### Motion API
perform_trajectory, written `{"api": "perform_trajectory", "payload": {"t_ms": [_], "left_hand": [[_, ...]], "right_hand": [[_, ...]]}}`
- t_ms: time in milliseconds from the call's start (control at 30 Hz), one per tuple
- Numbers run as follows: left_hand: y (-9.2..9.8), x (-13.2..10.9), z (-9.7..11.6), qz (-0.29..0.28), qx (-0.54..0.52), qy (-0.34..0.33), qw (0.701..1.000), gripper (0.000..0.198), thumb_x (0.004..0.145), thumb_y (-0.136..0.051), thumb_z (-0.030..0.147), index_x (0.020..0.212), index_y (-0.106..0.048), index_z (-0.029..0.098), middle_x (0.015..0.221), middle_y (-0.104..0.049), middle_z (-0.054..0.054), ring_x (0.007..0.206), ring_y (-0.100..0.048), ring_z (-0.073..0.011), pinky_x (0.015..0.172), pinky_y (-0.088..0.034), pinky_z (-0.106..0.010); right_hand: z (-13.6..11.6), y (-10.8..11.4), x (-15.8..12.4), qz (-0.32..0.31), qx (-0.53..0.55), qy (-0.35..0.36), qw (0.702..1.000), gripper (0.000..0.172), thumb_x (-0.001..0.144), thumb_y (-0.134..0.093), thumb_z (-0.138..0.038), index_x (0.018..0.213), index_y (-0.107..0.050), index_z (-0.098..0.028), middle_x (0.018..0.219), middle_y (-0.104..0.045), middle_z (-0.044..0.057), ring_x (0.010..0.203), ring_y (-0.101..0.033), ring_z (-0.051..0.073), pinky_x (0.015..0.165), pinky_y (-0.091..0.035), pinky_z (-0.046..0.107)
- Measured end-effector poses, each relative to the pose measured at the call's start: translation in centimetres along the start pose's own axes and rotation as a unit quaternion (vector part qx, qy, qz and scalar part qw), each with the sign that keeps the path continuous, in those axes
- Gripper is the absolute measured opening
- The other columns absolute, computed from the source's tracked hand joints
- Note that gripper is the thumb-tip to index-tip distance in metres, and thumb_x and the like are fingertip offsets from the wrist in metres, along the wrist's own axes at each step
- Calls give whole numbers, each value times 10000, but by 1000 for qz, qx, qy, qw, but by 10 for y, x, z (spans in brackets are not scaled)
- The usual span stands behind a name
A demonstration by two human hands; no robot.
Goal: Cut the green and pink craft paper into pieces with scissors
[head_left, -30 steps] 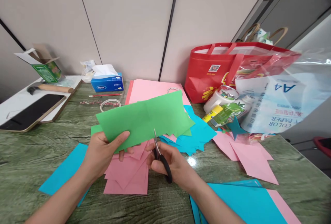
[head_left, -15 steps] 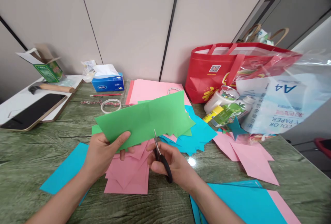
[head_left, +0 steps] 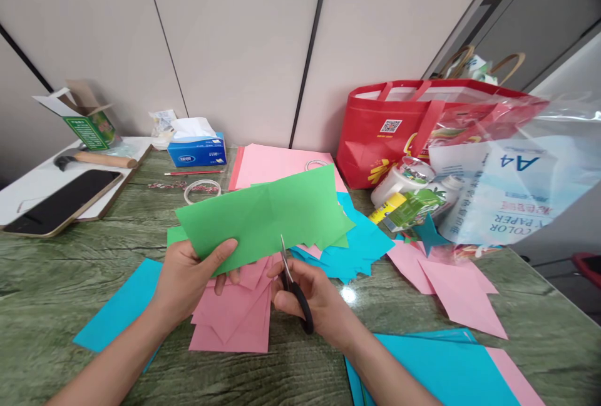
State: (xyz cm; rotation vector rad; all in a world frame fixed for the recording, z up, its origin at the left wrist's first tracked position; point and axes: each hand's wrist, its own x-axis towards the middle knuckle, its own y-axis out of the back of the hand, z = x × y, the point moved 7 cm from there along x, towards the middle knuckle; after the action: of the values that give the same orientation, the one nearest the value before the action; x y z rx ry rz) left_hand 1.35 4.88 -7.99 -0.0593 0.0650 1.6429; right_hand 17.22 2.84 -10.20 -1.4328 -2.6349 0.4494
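Observation:
A rectangular sheet of green paper (head_left: 267,212) is pinched in my left hand (head_left: 188,278), thumb on top and fingers beneath its lower left corner. My right hand (head_left: 312,296) holds black-handled scissors (head_left: 295,293), fingers through the loops. The blades point up at the paper's lower edge, near its middle. Below the sheet lie cut pink papers (head_left: 235,324), partly hidden by my left hand. Behind it, blue paper pieces (head_left: 361,249) and more green pieces overlap in a pile.
A blue sheet (head_left: 117,306) lies at left, a blue stack (head_left: 436,368) at front right. Pink pieces (head_left: 464,293) lie further right. Behind stand a tissue box (head_left: 197,149), a tape roll (head_left: 201,191), a red bag (head_left: 375,124) and a plastic paper packet (head_left: 516,187). A phone (head_left: 61,199) rests at left.
Almost nothing differs. The view has shifted very slightly, and both hands keep the same hold on the green paper and the scissors.

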Motion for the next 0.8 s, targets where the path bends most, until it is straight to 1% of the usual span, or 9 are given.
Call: {"api": "perform_trajectory", "payload": {"t_ms": [133, 233, 433, 567, 800], "left_hand": [[3, -1, -2, 8, 28, 4, 1000, 394, 707, -636, 327, 366, -516, 170, 297, -527, 20, 256, -409, -75, 271, -282, -189], [6, -1, -5, 15, 35, 3, 999, 420, 713, -631, 330, 351, -486, 175, 266, -479, 36, 248, -382, -67, 275, -260, -188], [8, 0, -10, 17, 30, 1, 999, 412, 703, -641, 353, 364, -490, 174, 283, -470, 44, 257, -385, -70, 284, -263, -196], [9, 0, -10, 21, 34, 3, 999, 414, 705, -635, 356, 363, -486, 175, 281, -463, 44, 254, -382, -72, 282, -257, -200], [6, -1, -4, 22, 51, 17, 998, 421, 703, -623, 362, 355, -466, 182, 262, -456, 38, 248, -354, -69, 277, -238, -203]], "right_hand": [[-1, -1, 0, 6, 6, -1, 1000, 250, 710, -694, -313, 871, -563, -174, 631, -447, -47, 580, -394, 81, 557, -309, 230], [-1, -2, -1, 11, 9, -5, 1000, 251, 700, -702, -310, 849, -557, -170, 618, -455, -48, 565, -384, 80, 536, -297, 228], [2, -2, 0, 20, 15, -10, 1000, 258, 689, -707, -315, 836, -551, -172, 573, -436, -61, 508, -359, 68, 480, -266, 212], [4, 1, 1, 30, -5, -10, 999, 256, 695, -698, -331, 830, -545, -177, 540, -444, -65, 486, -386, 72, 473, -288, 209], [13, 5, 1, 52, -41, -15, 998, 265, 693, -687, -373, 820, -555, -182, 525, -474, -61, 424, -426, 73, 423, -282, 205]]}}
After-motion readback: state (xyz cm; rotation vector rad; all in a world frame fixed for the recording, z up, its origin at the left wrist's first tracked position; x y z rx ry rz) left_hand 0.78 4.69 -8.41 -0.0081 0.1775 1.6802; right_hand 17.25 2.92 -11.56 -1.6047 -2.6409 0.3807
